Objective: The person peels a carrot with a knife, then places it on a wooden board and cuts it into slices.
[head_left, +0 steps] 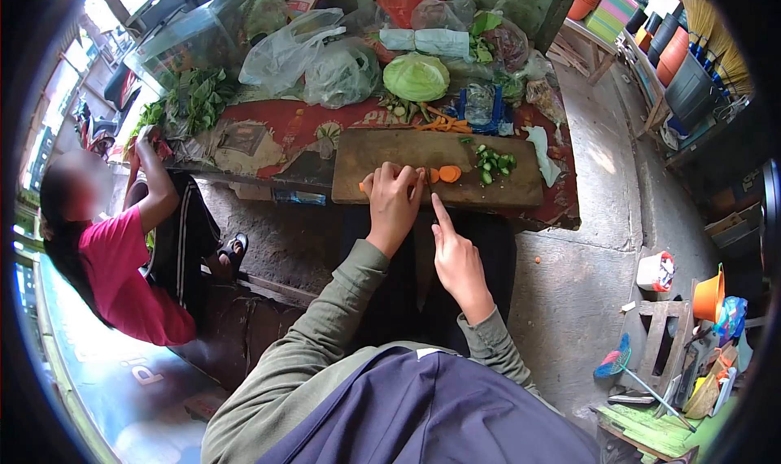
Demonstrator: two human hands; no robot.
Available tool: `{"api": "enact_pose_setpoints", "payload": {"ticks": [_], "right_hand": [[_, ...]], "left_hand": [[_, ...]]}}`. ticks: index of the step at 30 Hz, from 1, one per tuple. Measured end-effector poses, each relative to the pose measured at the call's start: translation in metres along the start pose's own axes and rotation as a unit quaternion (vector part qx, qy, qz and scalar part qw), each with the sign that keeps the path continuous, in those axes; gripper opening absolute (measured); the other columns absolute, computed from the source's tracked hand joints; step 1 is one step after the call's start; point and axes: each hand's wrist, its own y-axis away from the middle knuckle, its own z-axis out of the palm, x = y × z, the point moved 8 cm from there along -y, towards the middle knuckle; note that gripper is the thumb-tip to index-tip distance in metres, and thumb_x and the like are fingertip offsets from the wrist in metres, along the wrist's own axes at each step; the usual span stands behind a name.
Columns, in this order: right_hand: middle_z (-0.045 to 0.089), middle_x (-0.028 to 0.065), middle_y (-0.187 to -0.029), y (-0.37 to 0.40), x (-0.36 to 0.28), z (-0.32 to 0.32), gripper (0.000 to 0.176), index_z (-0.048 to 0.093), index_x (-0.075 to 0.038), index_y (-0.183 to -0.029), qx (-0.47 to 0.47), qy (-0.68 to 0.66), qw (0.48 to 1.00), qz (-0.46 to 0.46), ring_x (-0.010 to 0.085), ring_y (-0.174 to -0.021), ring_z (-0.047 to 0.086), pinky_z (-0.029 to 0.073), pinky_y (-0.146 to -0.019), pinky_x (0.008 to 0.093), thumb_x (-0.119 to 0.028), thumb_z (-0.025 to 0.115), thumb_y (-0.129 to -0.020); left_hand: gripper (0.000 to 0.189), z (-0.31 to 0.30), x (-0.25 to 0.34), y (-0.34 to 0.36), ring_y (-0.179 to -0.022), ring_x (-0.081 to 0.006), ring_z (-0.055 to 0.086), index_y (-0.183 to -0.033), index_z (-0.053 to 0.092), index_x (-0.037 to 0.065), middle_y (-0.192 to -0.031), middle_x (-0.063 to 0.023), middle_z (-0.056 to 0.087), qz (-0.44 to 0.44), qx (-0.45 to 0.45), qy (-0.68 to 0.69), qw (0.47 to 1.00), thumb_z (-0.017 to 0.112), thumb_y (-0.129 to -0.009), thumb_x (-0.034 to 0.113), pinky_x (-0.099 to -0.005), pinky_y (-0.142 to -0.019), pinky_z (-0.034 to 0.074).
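Left hand (393, 200): we see it closed down on a carrot (363, 187) at the cutting board's (390, 151) front edge
Right hand (457, 257): just short of that edge, forefinger stretched out; we cannot tell its grip
Carrot slices (446, 174): on the board, right of the left hand
Cucumber pieces (493, 161): near the board's right end
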Motion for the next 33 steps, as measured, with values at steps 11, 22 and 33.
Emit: {"api": "enact_pose_setpoints", "payload": {"ticks": [11, 22, 33], "right_hand": [[0.067, 0.0185, -0.080, -0.011, 0.038, 0.024, 0.054, 0.026, -0.028, -0.162, -0.043, -0.245, 0.967, 0.058, 0.0343, -0.060, 0.066, 0.056, -0.057, 0.0468, -0.025, 0.040, -0.110], [0.064, 0.0223, -0.072, 0.002, 0.011, -0.001, 0.053, 0.029, -0.029, -0.161, 0.025, -0.089, 0.996, -0.004, 0.0379, -0.063, 0.068, 0.054, -0.059, 0.0474, -0.028, 0.043, -0.110], [0.068, 0.0294, -0.085, 0.003, -0.003, 0.002, 0.058, 0.028, -0.024, -0.161, 0.006, -0.008, 1.000, 0.007, 0.0480, -0.080, 0.067, 0.053, -0.068, 0.0577, -0.020, 0.046, -0.106]], "left_hand": [[0.011, 0.002, -0.001, 0.003, -0.086, -0.0269, 0.056, -0.089, 0.063, 0.012, -0.088, -0.0068, 0.055, 0.010, -0.004, -0.003, 1.000, 0.072, -0.091, 0.018, -0.0417, -0.084, 0.038], [0.014, 0.001, 0.000, 0.002, -0.085, -0.0273, 0.055, -0.086, 0.061, 0.011, -0.087, -0.0074, 0.054, 0.011, 0.001, -0.005, 1.000, 0.071, -0.092, 0.018, -0.0414, -0.083, 0.037], [0.018, 0.001, 0.000, 0.002, -0.084, -0.0270, 0.054, -0.082, 0.059, 0.010, -0.085, -0.0074, 0.053, 0.009, 0.003, -0.007, 1.000, 0.069, -0.094, 0.018, -0.0411, -0.082, 0.036]]}}
